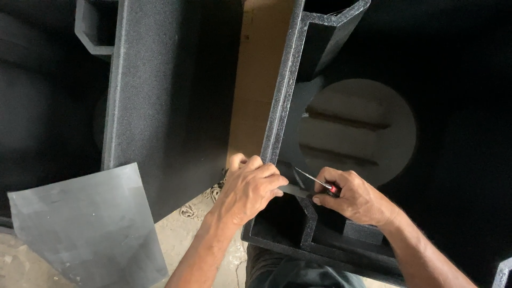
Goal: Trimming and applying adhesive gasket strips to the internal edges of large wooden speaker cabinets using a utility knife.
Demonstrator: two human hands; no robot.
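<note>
A black textured box frame [282, 101] with inner partitions stands below me, its long edge running up the middle of the head view. My left hand [249, 188] grips the near end of that edge, fingers curled over it. My right hand [354, 197] is closed around a small tool with a red handle [333, 188] and a thin metal blade [308, 177]. The blade points left toward my left hand, over a dark partition [306, 221]. A round cut-out [357, 130] in the box's panel lies just beyond my right hand.
A brown board [258, 80] leans beside the frame's long edge. A wide black textured panel [160, 96] lies to the left, with a grey sheet [85, 224] in front of it on the dusty floor. Another black frame corner [93, 26] sits top left.
</note>
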